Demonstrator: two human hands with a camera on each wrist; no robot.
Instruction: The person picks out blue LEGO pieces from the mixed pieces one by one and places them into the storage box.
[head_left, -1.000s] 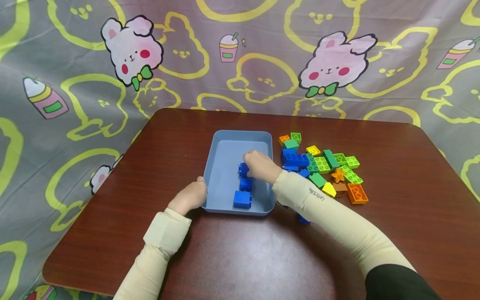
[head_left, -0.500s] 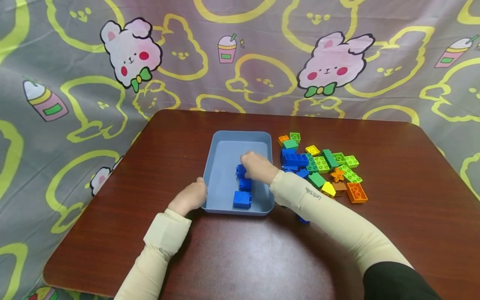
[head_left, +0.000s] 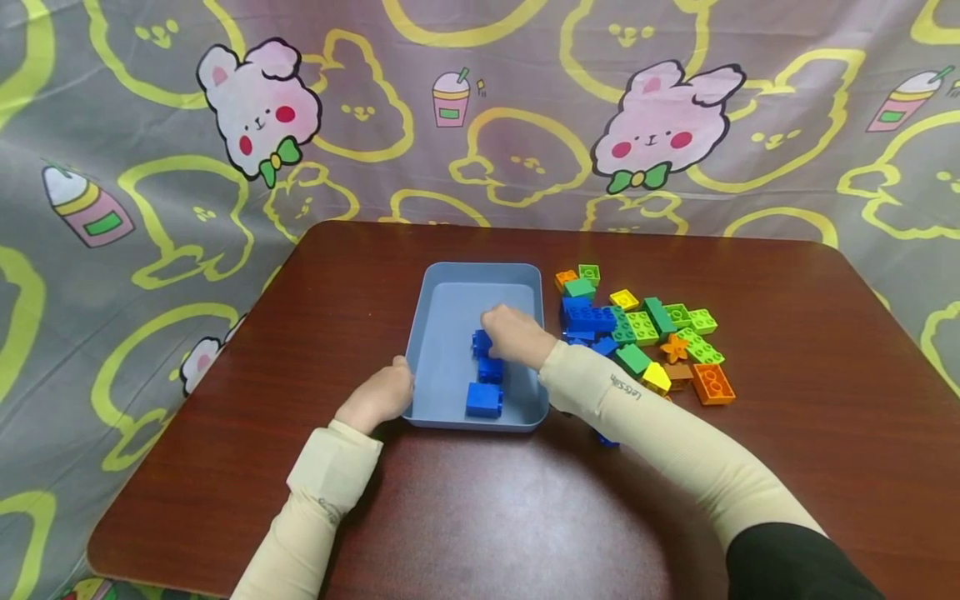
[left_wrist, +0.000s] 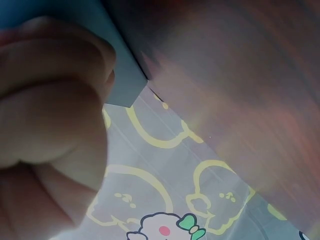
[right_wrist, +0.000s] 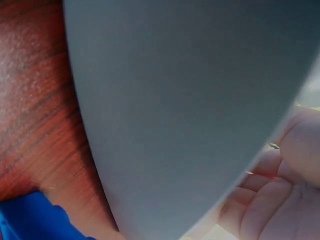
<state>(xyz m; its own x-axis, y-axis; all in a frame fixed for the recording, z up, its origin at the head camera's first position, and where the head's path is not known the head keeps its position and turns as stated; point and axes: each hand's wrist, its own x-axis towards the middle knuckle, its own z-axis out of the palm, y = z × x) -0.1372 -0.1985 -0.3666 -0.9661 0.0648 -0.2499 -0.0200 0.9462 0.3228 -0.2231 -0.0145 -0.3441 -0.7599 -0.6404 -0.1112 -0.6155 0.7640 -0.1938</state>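
A blue-grey tray (head_left: 442,350) lies on the brown table. My left hand (head_left: 380,392) grips its near left side, thumb at the rim; the left wrist view shows the curled fingers (left_wrist: 55,120) against the tray wall. Inside the tray, my right hand (head_left: 517,335) pinches a blue toy brick (head_left: 481,343), partly hidden by the fingers. Just nearer lies a smaller blue brick (head_left: 491,370), and below that a larger blue brick (head_left: 483,400), all roughly in a line. In the right wrist view the tray wall covers most of the right hand (right_wrist: 275,200).
Right of the tray spreads a pile of toy bricks: several blue bricks (head_left: 591,318), green ones (head_left: 658,317), a yellow brick (head_left: 624,300), an orange brick (head_left: 713,384) and an orange flower piece (head_left: 673,347). Another blue brick (head_left: 608,440) lies partly under the right forearm. A patterned cloth (head_left: 525,150) hangs behind.
My right hand and its blue brick have shifted slightly left inside the tray, then stayed still over the last half second. The left hand keeps its place on the tray.
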